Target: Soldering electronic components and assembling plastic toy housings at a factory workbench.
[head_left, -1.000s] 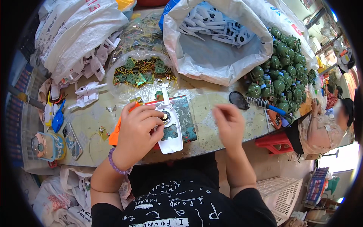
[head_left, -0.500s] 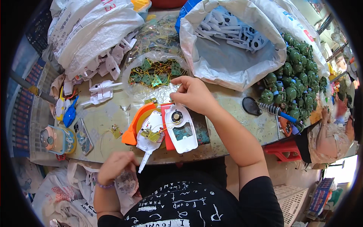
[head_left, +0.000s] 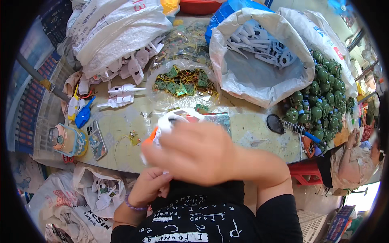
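Observation:
My right hand [head_left: 196, 152], smeared by motion, is over the work at the table's front edge; its fingers cannot be made out. Partly behind it shows a white plastic shell half [head_left: 188, 111], with a dark round part inside its ring. An orange plastic piece [head_left: 150, 137] peeks out left of the hand. Below, at the table edge, my left hand [head_left: 152, 185] is closed, thumb against curled fingers; what it grips, if anything, is hidden. Behind the work, a clear plastic bag [head_left: 152, 87] holds green circuit boards with yellow wires [head_left: 186, 81].
At back right a white sack [head_left: 259, 95] holds white shells; a heap of green round parts [head_left: 320, 97] lies beside it. A screwdriver [head_left: 298, 128], phone [head_left: 96, 139], bottle [head_left: 67, 141] and small wired board [head_left: 133, 138] are on the table. White shells [head_left: 121, 96] lie left.
My right hand has come from the circuit boards toward me, over the shells. My left hand has moved right and closed. The upper shell now sits farther back and left, partly covered.

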Motion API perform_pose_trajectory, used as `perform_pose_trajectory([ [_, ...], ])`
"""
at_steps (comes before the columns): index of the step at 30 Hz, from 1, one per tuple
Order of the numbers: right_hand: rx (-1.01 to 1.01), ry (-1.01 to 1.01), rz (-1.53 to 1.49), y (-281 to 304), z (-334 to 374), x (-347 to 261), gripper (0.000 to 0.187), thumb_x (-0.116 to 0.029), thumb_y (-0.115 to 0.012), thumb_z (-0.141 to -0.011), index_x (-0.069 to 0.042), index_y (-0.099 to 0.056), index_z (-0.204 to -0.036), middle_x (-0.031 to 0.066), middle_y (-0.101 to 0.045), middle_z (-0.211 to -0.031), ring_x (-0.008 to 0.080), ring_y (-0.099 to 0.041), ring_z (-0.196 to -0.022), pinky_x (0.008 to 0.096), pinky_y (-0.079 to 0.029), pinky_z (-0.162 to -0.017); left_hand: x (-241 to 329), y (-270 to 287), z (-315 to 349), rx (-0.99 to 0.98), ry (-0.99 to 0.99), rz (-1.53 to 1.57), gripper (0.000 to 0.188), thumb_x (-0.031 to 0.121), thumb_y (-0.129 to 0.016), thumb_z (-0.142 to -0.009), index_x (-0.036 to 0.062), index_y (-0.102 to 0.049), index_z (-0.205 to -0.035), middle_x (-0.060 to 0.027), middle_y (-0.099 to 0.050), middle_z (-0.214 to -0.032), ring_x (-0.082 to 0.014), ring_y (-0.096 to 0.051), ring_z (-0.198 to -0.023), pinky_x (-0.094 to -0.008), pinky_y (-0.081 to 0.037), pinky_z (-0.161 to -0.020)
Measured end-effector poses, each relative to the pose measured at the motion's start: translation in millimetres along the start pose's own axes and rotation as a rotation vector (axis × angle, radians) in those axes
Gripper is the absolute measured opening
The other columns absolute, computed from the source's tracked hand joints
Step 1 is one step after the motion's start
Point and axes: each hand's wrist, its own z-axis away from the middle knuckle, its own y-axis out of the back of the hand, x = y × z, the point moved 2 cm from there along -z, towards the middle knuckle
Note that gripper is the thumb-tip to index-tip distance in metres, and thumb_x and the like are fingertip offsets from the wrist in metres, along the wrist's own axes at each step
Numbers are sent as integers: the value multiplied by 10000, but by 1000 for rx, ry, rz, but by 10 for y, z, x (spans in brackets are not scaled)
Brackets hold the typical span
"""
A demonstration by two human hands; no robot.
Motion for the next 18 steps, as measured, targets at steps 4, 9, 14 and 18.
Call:
perform_pose_trajectory([
  [4,29,211,81,-156,513,-255,230,-113,-666,-740,-30,-657,-954,83,-605,-887,167,-595,-748,245,-505,-611,-72,-115,-225,-57,-31,50,233,212,-577,-943,-7,-646,-987,-3,-621,-758,-64,-556,-626,-196,-437,-547],
  [9,-26,165,149,-283,862,-381,230,-139,-655,-761,-20,-651,-959,91,-616,-921,181,-611,-781,260,-531,-651,-193,-128,-331,-1,-83,75,227,203,-506,-989,19,-621,-1056,5,-631,-880,-50,-574,-760,-192,-466,-666],
  [14,-180,-15,158,-408,943,-350,259,-153,-650,-739,-12,-644,-957,102,-627,-951,191,-627,-818,271,-539,-687,-284,12,-422,7,-138,-16,339,317,-448,-1010,24,-614,-1052,6,-617,-842,-51,-552,-710,-197,-439,-615],
  [18,-232,-58,111,-377,942,-367,282,-148,-642,-742,-11,-634,-989,106,-621,-990,202,-636,-859,277,-537,-703,-230,-74,-446,-19,-146,123,388,371,-436,-1009,27,-616,-1009,-19,-629,-813,-72,-548,-664,-214,-438,-615],
])
